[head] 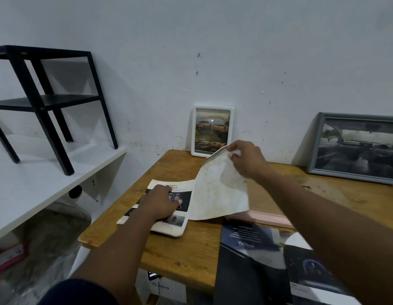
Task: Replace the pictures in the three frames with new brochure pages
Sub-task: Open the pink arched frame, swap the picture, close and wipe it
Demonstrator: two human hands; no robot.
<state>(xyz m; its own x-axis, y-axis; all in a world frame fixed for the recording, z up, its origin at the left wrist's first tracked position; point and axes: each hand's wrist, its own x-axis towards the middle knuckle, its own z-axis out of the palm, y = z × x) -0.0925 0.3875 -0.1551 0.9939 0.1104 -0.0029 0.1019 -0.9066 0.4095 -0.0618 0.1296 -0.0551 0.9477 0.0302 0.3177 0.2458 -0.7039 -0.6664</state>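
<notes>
Wooden table (191, 249) is bearing the brochure page (182, 189) near its left edge, where our left hand (159, 202) is pressing down flat-fingered. Our right hand (246, 159) is pinching a pale sheet (219, 194) above the table's middle, and a white frame (212, 130) is leaning at its back edge.

At ten o'clock a black two-tier stand (48, 102) sits on a white shelf (37, 179) against the scuffed pale wall (213, 40). The wooden counter (191, 249) fills five o'clock; under its near edge, at six, a white box (164, 290) bears handwriting
</notes>
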